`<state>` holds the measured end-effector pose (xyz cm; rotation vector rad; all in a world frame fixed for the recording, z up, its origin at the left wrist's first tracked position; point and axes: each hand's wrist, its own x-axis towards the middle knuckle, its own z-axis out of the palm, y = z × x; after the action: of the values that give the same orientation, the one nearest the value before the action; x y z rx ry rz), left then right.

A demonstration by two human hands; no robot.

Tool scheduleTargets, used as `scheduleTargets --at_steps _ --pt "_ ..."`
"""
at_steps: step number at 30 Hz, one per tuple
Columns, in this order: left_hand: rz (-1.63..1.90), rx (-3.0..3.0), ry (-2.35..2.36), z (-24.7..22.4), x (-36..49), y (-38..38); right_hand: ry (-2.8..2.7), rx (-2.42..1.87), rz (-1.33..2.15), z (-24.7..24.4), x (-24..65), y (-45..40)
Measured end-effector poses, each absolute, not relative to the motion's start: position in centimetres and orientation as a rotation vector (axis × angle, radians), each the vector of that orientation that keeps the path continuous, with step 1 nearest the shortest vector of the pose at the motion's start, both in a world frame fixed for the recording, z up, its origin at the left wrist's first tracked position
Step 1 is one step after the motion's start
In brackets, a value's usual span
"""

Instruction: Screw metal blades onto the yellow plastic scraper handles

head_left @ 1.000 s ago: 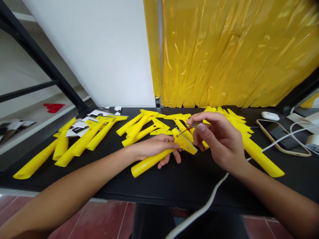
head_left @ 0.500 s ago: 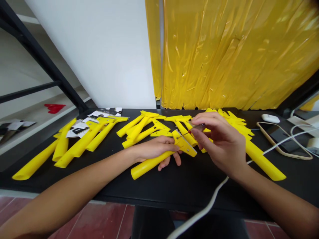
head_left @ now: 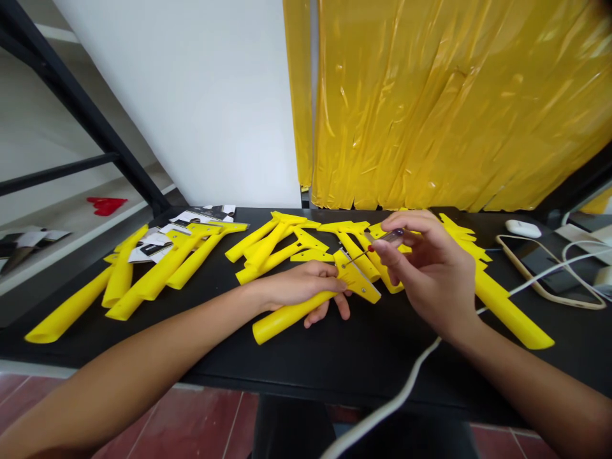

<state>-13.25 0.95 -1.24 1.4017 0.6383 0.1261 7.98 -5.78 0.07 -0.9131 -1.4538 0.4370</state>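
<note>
Left hand [head_left: 301, 287] resting over a yellow scraper [head_left: 291, 317] on the black desk [head_left: 335, 363], just in front of the middle heap [head_left: 277, 252]. Its fingers [head_left: 337, 306] closed firmly around the neck, some tucked under the handle, fingertips against the flat head. Right hand [head_left: 433, 274] raised just beside it, fingers [head_left: 406, 220] pinched shut on a small screwdriver [head_left: 385, 239] with a red collar. Thin shaft slanting down and left to the scraper's head. Tip [head_left: 345, 264] right at a small metal fitting [head_left: 341, 256]; any contact with a screw too small to tell.

For clean work, press the scraper flat with the left hand so the head cannot rock. Bring the shaft square to the screw instead of at this slant, seat the tip fully, and apply downward pressure before any twist. Turn from the fingertips, not the wrist.

Around the hands, more yellow scrapers: a left heap [head_left: 153, 271] beside printed cards [head_left: 153, 250], and a right heap [head_left: 507, 306]. Farther right, a phone [head_left: 545, 271] in a pale case, a white earbud case [head_left: 523, 228] and a white cable [head_left: 406, 382]. Behind the desk, yellow plastic sheeting [head_left: 454, 108].
</note>
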Motion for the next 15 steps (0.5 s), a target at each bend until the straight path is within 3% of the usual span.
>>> scheduleTargets --at_steps 15 --pt "0.129 1.423 0.641 -1.25 -13.21 0.93 -1.53 -0.778 0.77 0.17 7.79 -6.15"
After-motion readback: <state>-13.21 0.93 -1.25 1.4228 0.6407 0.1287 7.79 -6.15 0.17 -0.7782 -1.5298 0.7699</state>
